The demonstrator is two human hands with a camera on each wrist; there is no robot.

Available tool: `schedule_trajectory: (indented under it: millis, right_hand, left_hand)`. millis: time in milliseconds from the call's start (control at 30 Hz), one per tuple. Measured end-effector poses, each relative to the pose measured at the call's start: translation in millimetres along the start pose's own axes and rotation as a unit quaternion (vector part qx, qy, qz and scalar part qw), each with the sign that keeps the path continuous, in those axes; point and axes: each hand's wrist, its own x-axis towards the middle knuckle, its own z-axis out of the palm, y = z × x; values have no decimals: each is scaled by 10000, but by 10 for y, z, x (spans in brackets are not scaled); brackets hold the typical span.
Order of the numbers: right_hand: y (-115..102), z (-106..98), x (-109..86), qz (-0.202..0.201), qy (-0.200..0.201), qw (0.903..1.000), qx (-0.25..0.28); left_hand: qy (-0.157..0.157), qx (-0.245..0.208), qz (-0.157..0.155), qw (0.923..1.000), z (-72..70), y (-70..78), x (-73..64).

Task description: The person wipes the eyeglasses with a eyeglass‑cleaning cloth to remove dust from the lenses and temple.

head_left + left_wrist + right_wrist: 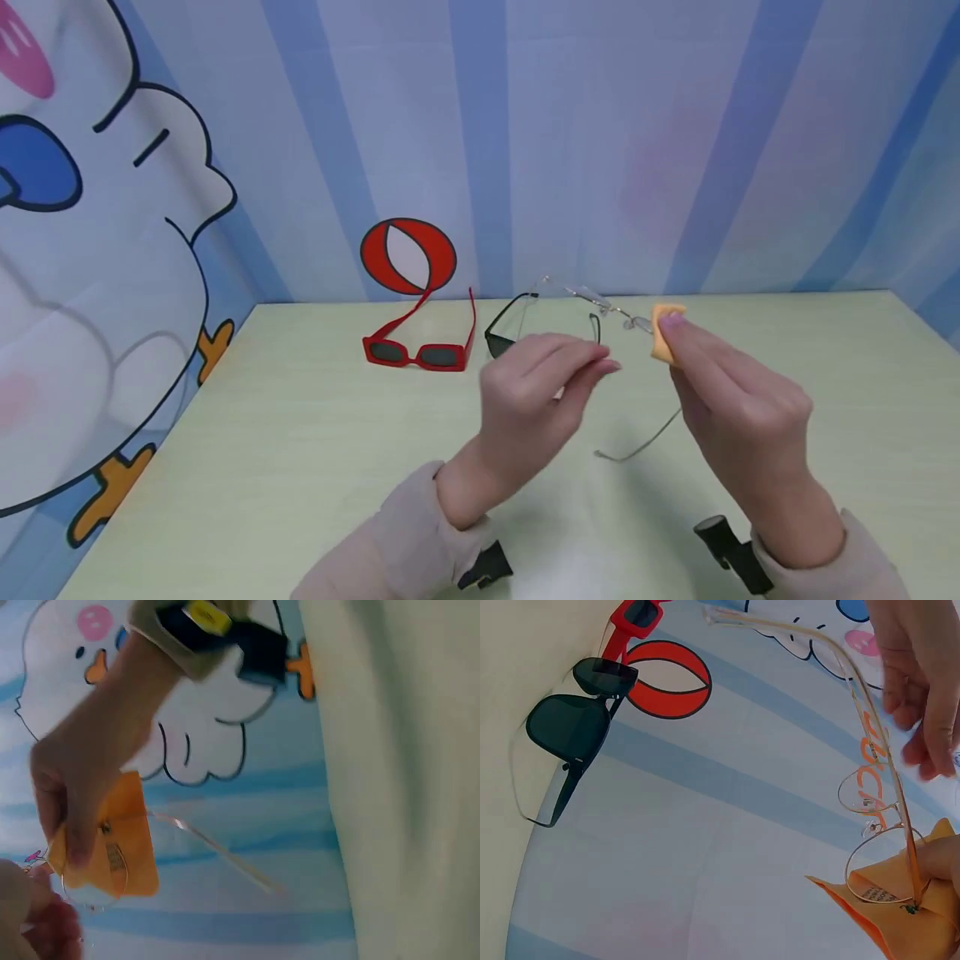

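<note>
My right hand (738,408) pinches a folded orange cloth (885,907) around one lens of thin metal-framed eyeglasses (881,831), held up above the table. One slim temple (637,450) of these glasses hangs down to the left of the right hand. My left hand (536,387) hovers beside the frame, its fingers loosely bent and its thumb tip close to the forefinger. Nothing shows between its fingers in the right wrist view, where the left hand (922,697) sits right of the temples. Cloth and fingers hide part of the near lens.
Red sunglasses (411,357) stand on the pale table (300,467), temples raised toward the back. Dark sunglasses (570,735) stand to their right, partly behind the left hand in the head view. A striped blue backdrop (585,150) with cartoon figures rises at the table's back and left.
</note>
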Motion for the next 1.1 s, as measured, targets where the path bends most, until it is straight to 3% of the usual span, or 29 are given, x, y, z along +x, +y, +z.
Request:
schedule_trajectory:
  millis: [33,67,100,167,200,267,300,367,567,667,733,900,1100]
  right_hand:
    - [-5,-1,2,-27,-34,10000,-42]
    - [-14,6,5,-68,12,10000,-71]
    - [-23,17,5,-118,58,9999,-74]
    - [-48,45,4,-218,172,9996,-46]
    - [-60,63,5,-275,248,9993,-7]
    - [-82,92,5,-403,346,9986,14]
    - [-90,99,5,-452,359,9983,34]
    - [-104,106,7,-522,345,9980,46]
    - [-116,98,12,-614,175,9975,300]
    - [-128,96,13,-657,-6,9965,523]
    - [-141,92,11,-674,-175,9957,618]
    - [-162,90,5,-748,-454,9931,787]
    - [-149,87,-4,-1062,-640,9881,915]
  left_hand:
    - [-463,-535,-723,9949,22,47,-7]
    - [-770,-1071,-1568,9788,43,87,-8]
    - [-842,-1671,-2410,9523,67,112,-1]
    - [-578,-2613,-3796,8856,105,153,27]
    - [-324,-2943,-4236,8561,124,165,44]
    - [211,-3456,-4760,8084,164,193,79]
    - [458,-3666,-4908,7891,183,210,94]
    - [813,-3937,-5025,7655,215,238,116]
    - [1292,-4473,-5134,7209,254,255,124]
    - [1364,-4620,-5167,7078,256,236,107]
    - [1397,-4692,-5091,7079,260,221,94]
    - [1425,-4678,-4939,7189,261,194,74]
    - [1669,-4586,-5170,7032,189,126,96]
